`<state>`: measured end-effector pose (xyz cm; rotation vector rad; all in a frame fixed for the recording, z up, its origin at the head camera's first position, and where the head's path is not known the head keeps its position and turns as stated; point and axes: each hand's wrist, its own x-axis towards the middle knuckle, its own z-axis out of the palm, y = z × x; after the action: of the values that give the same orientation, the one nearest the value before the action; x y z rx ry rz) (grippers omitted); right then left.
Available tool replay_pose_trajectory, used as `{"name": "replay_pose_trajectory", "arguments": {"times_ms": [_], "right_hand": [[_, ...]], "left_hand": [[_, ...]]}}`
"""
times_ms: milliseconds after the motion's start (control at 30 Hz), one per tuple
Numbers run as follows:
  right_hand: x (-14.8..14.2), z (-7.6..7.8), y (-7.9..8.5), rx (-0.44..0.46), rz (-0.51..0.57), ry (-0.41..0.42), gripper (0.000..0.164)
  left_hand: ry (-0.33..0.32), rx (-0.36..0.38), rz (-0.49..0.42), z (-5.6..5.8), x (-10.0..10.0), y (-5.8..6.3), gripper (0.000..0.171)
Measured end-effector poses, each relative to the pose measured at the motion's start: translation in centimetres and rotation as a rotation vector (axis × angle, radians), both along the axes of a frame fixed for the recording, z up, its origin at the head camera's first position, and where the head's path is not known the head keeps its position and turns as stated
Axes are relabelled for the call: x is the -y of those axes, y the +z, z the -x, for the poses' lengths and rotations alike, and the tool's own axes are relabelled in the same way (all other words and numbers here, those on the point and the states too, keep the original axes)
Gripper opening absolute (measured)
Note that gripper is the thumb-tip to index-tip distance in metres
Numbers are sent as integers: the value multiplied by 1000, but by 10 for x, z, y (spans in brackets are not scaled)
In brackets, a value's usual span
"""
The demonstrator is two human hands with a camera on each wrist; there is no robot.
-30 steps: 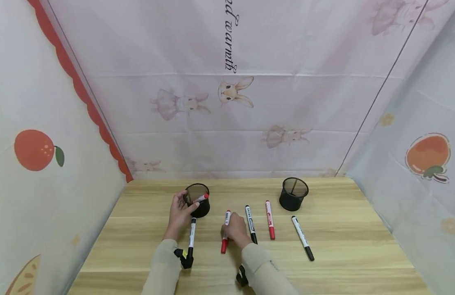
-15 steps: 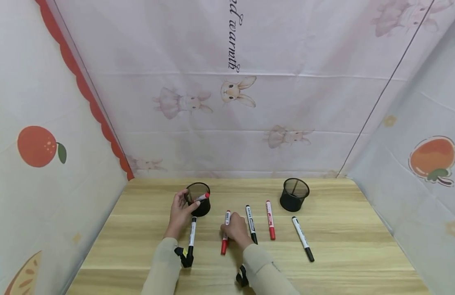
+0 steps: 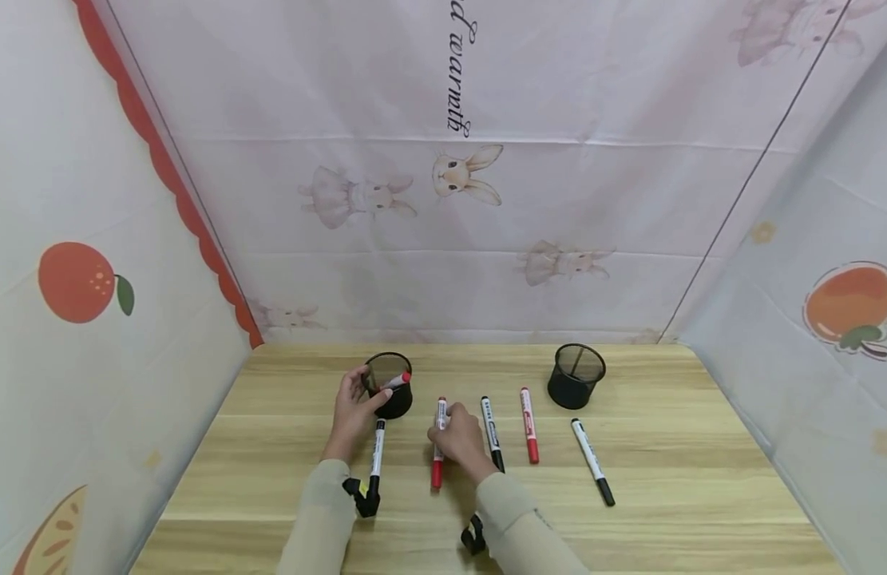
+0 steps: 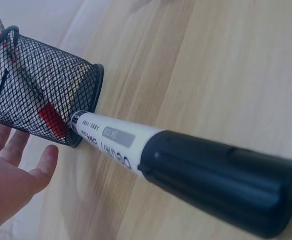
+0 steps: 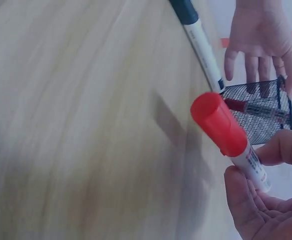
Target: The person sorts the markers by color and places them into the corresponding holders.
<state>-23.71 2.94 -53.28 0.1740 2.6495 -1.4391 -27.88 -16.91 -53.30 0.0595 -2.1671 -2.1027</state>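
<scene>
A black mesh pen cup [image 3: 396,403] stands at the back left with one red-capped marker [image 3: 396,381] leaning in it, cap end down. My left hand [image 3: 352,414] holds this cup from its left side, thumb at the front and fingers around the far side; the little finger [image 4: 46,162] stays apart from the mesh. My right hand [image 3: 459,435] pinches a second red-capped marker [image 5: 220,125] between thumb and fingers, its red cap toward me. The marker's shadow lies apart from it on the wood. A black-capped marker [image 4: 126,137] lies just in front of the cup.
Right of my right hand lie a black-capped marker [image 3: 491,431], a red-capped marker [image 3: 529,425] and another black-capped marker [image 3: 592,461]. A second mesh cup [image 3: 574,391] stands at the back right. Printed cloth walls [image 3: 443,295] enclose the wooden table [image 3: 666,447].
My right hand and the red marker in it have moved slightly away from me, toward the back of the table. My left hand has stayed at the cup.
</scene>
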Motion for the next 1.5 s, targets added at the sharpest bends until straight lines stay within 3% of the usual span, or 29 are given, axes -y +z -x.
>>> {"name": "replay_pose_trajectory", "arguments": {"times_ms": [133, 333, 633, 900, 1133, 1267, 1500], "right_hand": [[-2, -1, 3, -51, 12, -7, 40], [-4, -2, 8, -71, 47, -29, 39], [-6, -2, 12, -98, 197, -59, 35], [-7, 3, 11, -218, 298, -107, 32], [-7, 3, 17, -266, 343, -171, 30], [-8, 1, 20, -274, 327, -188, 29], [-8, 2, 22, -290, 301, -204, 28]], "left_hand": [[-12, 2, -4, -7, -3, 13, 67], [24, -10, 12, 1, -1, -8, 66], [34, 4, 26, 1, -2, -6, 67], [25, -2, 21, 3, -1, -6, 66], [11, -9, 7, 4, 0, -5, 65], [-6, 17, -23, 1, 0, 0, 67], [-21, 28, -14, -11, -4, 21, 67]]}}
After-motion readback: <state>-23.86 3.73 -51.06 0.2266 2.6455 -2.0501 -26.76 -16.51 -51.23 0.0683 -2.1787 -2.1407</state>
